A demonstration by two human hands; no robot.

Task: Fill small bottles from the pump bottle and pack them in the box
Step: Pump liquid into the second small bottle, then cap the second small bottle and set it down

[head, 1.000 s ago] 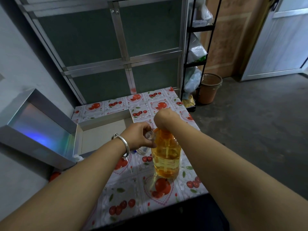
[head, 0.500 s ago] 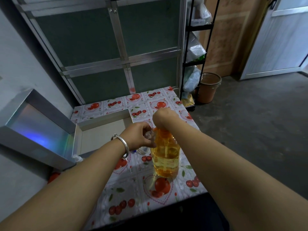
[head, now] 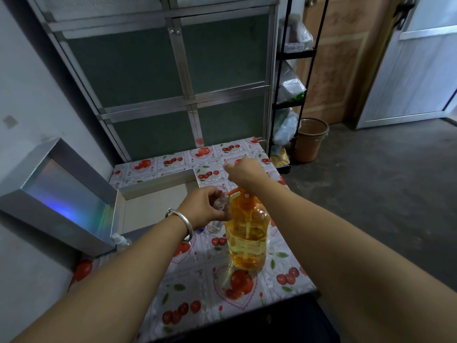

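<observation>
The pump bottle (head: 247, 240), clear with amber liquid and an orange pump, stands on the cherry-print table (head: 279, 276). My left hand (head: 205, 206) pinches a small clear bottle (head: 220, 203) against the orange spout. Over the pump head sits my right hand (head: 243, 170), its fingers curled and its wrist covering the pump top. The silver box (head: 158, 185) lies open at the left, its shiny lid (head: 57, 191) raised. Another small clear bottle (head: 214, 227) stands on the table below my left hand.
A small spray-top bottle (head: 121, 241) stands at the box's front corner. A green-panelled metal cabinet (head: 158, 78) backs the table. A black wire rack (head: 289, 100) with bags and a brown bucket (head: 310, 139) stand to the right on the grey floor.
My right hand has risen with the pump head, so the orange pump now shows beneath it. The left hand keeps the small bottle at the spout.
</observation>
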